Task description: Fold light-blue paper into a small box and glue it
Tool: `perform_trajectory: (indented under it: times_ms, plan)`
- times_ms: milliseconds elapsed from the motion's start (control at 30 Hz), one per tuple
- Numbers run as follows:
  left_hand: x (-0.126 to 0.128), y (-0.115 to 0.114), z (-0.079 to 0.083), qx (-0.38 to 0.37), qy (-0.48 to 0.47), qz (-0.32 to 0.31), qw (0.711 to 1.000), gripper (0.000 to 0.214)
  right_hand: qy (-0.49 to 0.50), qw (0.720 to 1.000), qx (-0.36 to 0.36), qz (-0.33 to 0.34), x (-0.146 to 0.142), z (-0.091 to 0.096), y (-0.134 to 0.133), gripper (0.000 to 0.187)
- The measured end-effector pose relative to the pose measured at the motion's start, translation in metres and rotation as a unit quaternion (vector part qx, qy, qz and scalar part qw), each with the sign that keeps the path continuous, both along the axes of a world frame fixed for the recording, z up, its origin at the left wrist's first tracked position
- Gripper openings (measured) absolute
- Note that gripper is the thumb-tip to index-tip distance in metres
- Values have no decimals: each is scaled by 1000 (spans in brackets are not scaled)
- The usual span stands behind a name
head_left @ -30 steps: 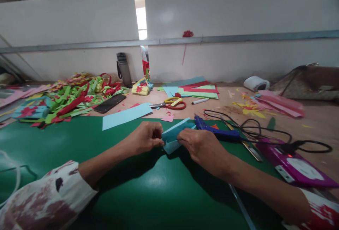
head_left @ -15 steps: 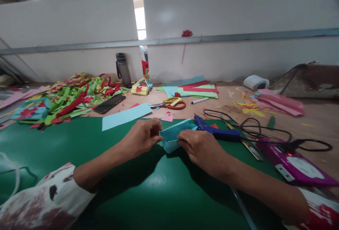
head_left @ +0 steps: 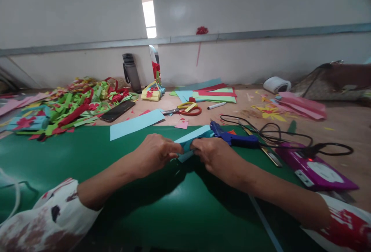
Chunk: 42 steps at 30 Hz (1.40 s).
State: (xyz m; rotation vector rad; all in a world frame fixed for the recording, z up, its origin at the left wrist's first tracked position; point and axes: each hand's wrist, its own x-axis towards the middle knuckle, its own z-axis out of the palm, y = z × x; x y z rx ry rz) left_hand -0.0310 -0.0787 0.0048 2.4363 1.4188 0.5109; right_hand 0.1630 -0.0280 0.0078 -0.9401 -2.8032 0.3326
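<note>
A folded piece of light blue paper (head_left: 194,133) is held between my two hands, just above the green mat (head_left: 171,213). My left hand (head_left: 158,152) pinches its left end, fingers closed. On the right side, my right hand (head_left: 213,155) is closed on the same paper, and its fingers hide part of the fold. Right behind that hand lies a blue glue gun (head_left: 237,140), its tip by the paper's far corner. A flat light blue paper strip (head_left: 136,124) rests beyond my left hand.
Scissors (head_left: 189,109), a white marker (head_left: 216,106) and coloured paper sheets (head_left: 214,94) lie behind. At left are a phone (head_left: 118,111), a bottle (head_left: 131,72) and a heap of paper scraps (head_left: 78,107). A purple power strip (head_left: 319,171) with black cable (head_left: 272,132) sits at right.
My left hand has moved slightly right, nearer my right hand. The blue paper was standing open like a pocket and now looks flatter between the fingers. The view has shifted a little.
</note>
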Motion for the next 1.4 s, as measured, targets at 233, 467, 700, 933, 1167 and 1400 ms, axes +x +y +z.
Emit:
perform_trajectory:
  times_ms: [233, 467, 700, 933, 1167, 1400]
  plan:
    - [2, 3, -1, 29, 17, -26, 999, 21, 25, 999, -26, 29, -2, -1, 0, 18]
    - [14, -6, -11, 152, -59, 139, 977, 9, 172, 985, -7, -11, 2, -2, -1, 17]
    - [20, -10, -20, 209, -50, 181, 960, 11, 223, 973, 5, -60, 5, -3, 1, 13]
    - [22, -2, -30, 179, 11, 180, 967, 12, 252, 967, -2, -36, 4, -9, -2, 12]
    - [21, -1, -34, 239, -67, 138, 959, 16, 265, 964, -5, -18, 2, -12, -1, 12]
    - [25, 0, -34, 274, -81, 135, 949, 18, 267, 963, 29, -13, 1, -15, -3, 13]
